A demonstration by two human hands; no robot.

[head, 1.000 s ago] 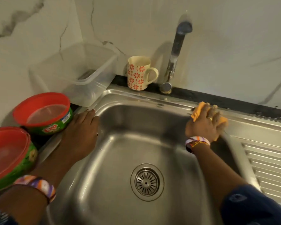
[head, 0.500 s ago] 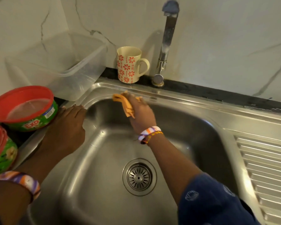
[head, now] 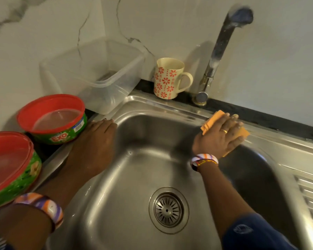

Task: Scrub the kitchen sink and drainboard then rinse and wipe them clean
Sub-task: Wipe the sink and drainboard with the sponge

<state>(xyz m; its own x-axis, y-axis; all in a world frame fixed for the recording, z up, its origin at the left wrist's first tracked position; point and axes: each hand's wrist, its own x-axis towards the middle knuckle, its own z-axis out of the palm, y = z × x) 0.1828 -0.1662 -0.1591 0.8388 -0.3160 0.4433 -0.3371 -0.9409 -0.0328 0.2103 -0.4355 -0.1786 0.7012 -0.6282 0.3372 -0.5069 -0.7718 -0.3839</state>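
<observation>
Right hand [head: 220,137] flat on a folded orange cloth [head: 212,121], fingers straight — pressing it on the back-right rim of the stainless steel sink [head: 134,177]. Left hand [head: 94,141] resting open on the left rim, beside a red-lidded green tub [head: 52,120].

Sink basin [head: 134,177] lies open; mug [head: 167,78] and tap [head: 213,64] crowd the back rim.

The sink [head: 134,177] is brushed stainless steel with a dull sheen; the ribbed drainboard [head: 311,195] at right matches. The far-left container [head: 98,74] is translucent matt plastic. The mug [head: 167,79] is glossy ceramic. The wall [head: 278,51] is smooth marble-look tile.
</observation>
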